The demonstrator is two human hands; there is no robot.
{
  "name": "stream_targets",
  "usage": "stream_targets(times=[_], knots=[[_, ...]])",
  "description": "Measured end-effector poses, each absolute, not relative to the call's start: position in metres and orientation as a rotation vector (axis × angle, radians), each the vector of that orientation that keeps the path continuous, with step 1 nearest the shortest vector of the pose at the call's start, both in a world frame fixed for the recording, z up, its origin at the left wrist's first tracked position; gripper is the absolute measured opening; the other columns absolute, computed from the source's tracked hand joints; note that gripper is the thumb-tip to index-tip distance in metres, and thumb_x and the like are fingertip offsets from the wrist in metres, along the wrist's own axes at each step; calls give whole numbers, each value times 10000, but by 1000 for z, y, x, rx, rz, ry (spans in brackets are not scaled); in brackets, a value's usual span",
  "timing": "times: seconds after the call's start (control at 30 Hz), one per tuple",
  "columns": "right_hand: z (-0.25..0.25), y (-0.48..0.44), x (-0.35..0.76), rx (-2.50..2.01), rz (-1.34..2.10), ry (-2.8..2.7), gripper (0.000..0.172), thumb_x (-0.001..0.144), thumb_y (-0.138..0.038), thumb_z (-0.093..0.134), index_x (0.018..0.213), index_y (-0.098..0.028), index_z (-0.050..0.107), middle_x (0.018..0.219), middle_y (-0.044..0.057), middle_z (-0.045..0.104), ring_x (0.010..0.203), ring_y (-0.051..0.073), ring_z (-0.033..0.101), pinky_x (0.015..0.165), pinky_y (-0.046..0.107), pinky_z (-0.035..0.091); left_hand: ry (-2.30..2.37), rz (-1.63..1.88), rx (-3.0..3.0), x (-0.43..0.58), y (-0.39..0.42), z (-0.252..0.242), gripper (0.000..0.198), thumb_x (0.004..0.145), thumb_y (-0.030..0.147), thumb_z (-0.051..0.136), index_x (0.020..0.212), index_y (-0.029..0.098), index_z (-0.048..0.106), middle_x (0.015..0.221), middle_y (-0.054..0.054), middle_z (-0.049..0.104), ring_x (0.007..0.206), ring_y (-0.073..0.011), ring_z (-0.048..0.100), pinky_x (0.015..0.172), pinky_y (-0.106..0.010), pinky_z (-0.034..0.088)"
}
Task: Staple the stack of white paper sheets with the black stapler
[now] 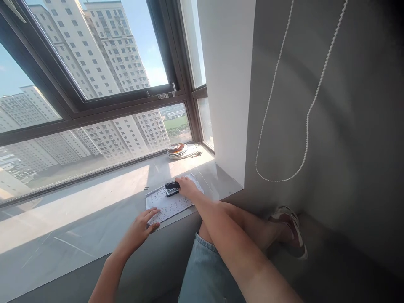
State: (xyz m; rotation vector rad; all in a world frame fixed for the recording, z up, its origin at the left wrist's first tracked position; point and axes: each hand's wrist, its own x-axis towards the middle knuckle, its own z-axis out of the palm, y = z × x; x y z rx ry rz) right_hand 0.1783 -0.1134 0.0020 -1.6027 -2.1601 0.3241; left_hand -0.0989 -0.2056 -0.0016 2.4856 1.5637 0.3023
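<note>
On the window sill lies a white sheet of paper (172, 210) with lines of writing and a scatter of small dark marks or bits at its upper left. A black stapler (171, 185) rests over the upper part of the sheet, its jaw end pointing left and its two arms apart. My right hand (188, 188) grips the stapler's rear end from the right. My left hand (143, 225) touches the lower left corner of the paper with its fingers stretched out, the thumb apart at the sill's front edge.
Small slim pieces (146, 188) lie on the sill left of the paper. Farther back, a stack of round, plate-like things (177, 150) stands by a dark small item (197, 154). A window frame (126, 107) borders the sill. A beaded blind chain (279, 180) hangs at the right.
</note>
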Motion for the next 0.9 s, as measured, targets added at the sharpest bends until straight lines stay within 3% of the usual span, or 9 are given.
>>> stream_targets(times=[0.2, 0.33, 0.5, 0.57, 0.67, 0.8, 0.9], knots=[[4, -114, 177, -1615, 385, -2123, 330, 907, -156, 632, 1219, -259, 596, 1225, 84, 638, 1202, 275, 546, 891, 349, 431, 2034, 551, 2054, -103, -204, -5, 714, 828, 568, 667, 1392, 134, 614, 1426, -207, 618, 1334, -435, 553, 1047, -559, 510], [7, -117, 177, -1604, 417, -2121, 318, 905, -132, 609, 1191, -272, 601, 1199, 63, 646, 1193, 262, 547, 877, 334, 411, 1826, 844, 1529, -89, -202, -1, 800, 745, 541, 811, 1412, 173, 565, 1402, -207, 623, 1205, -377, 660, 929, -478, 591], [8, -117, 178, -1613, 419, -2130, 326, 900, -145, 612, 1195, -283, 606, 1222, 58, 645, 1195, 265, 550, 852, 328, 408, 1529, 1194, 1080, -82, -192, -2, 730, 664, 249, 905, 1326, 203, 602, 1446, -207, 569, 1162, -304, 697, 928, -399, 613], [7, -116, 178, -1612, 407, -2129, 330, 899, -153, 615, 1201, -286, 608, 1227, 58, 648, 1200, 269, 550, 853, 329, 410, 1458, 1210, 1188, -83, -189, -9, 700, 640, 209, 895, 1290, 217, 636, 1389, -179, 614, 1184, -308, 685, 962, -418, 605], [6, -115, 177, -1611, 393, -2136, 331, 899, -169, 622, 1209, -287, 610, 1243, 59, 650, 1207, 272, 552, 854, 328, 413, 1417, 1212, 1493, -84, -185, -19, 663, 659, 307, 862, 1280, 201, 652, 1240, -147, 685, 1190, -311, 677, 988, -453, 595], [5, -114, 177, -1618, 371, -2138, 329, 902, -196, 641, 1215, -291, 610, 1250, 57, 655, 1207, 269, 559, 851, 316, 414, 1513, 1215, 2037, -79, -176, -23, 422, 772, 410, 741, 1149, 221, 743, 1291, -118, 672, 1173, -303, 672, 1026, -474, 564], [3, -113, 177, -1617, 353, -2137, 330, 902, -203, 643, 1218, -294, 609, 1248, 57, 659, 1207, 268, 561, 855, 317, 417, 1521, 1121, 2310, -76, -171, -21, 311, 855, 407, 651, 1085, 242, 782, 1210, -91, 738, 1162, -307, 678, 1044, -475, 535]])
